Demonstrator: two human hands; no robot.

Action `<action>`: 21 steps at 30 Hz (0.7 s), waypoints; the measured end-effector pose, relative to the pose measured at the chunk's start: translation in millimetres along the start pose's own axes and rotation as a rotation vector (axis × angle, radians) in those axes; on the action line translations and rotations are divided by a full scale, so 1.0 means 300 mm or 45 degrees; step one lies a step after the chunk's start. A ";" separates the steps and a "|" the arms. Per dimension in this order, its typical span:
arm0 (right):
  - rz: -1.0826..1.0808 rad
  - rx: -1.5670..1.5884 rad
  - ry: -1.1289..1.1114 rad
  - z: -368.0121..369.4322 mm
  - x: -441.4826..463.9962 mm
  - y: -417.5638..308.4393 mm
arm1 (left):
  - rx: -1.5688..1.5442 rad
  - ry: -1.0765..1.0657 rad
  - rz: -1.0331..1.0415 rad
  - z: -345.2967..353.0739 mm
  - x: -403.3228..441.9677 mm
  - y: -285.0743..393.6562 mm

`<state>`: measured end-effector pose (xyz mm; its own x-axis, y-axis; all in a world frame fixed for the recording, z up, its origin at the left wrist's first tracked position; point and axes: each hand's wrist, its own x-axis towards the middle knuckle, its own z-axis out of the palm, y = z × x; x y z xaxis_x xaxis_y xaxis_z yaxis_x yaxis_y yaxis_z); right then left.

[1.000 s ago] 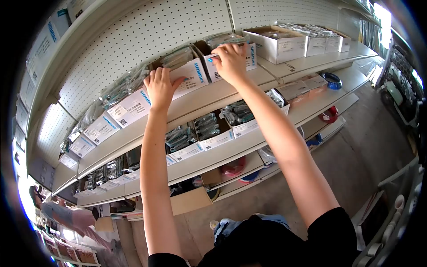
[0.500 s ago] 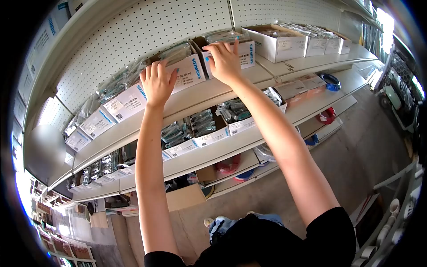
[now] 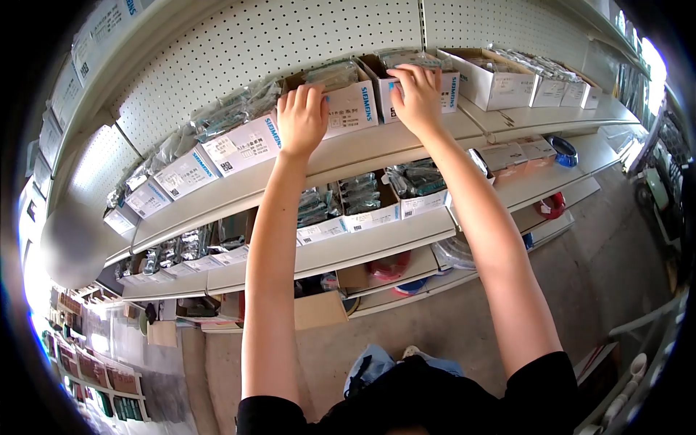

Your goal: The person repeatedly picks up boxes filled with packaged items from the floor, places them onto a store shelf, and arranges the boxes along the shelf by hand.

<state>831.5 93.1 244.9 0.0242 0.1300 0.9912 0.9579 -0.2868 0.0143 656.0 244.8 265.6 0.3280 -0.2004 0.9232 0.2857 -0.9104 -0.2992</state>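
My left hand (image 3: pixel 303 119) has its fingers bent over the top front edge of a white cardboard box (image 3: pixel 351 109) marked SIEMENS, near its left corner. Clear plastic-wrapped parts (image 3: pixel 331 73) lie inside that box. To the right, my right hand (image 3: pixel 418 100) grips the front wall of a neighbouring cardboard box (image 3: pixel 449 92), thumb outside and fingers curled over the rim. More bagged parts (image 3: pixel 409 58) show behind those fingers. Both boxes stand on the upper shelf (image 3: pixel 391 141). My fingertips inside the boxes are partly hidden.
Further labelled boxes (image 3: pixel 243 147) of bagged parts line the shelf leftward, and an open white box (image 3: pixel 507 90) stands rightward. A lower shelf (image 3: pixel 377 235) carries similar boxes. Behind rises a pegboard wall (image 3: pixel 290 36). Blue rolls (image 3: pixel 563 151) and a red roll (image 3: pixel 551 206) sit at lower right.
The view has turned, so shelves and boxes appear farther right and slightly lower. Both hands keep about the same places on their boxes.
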 end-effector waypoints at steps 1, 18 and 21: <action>0.019 -0.014 0.011 -0.003 0.000 -0.001 | -0.014 -0.047 -0.011 -0.003 -0.003 -0.001; 0.024 -0.276 -0.234 -0.213 -0.083 0.032 | -0.263 -0.013 0.362 -0.008 0.068 0.157; 0.060 -0.336 -0.304 -0.311 -0.139 0.085 | -0.302 -0.052 0.349 0.016 0.081 0.256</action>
<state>828.3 -8.1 216.0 0.1628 0.3195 0.9335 0.8480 -0.5290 0.0332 690.2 171.8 263.9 0.4007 -0.4383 0.8046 -0.0333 -0.8845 -0.4653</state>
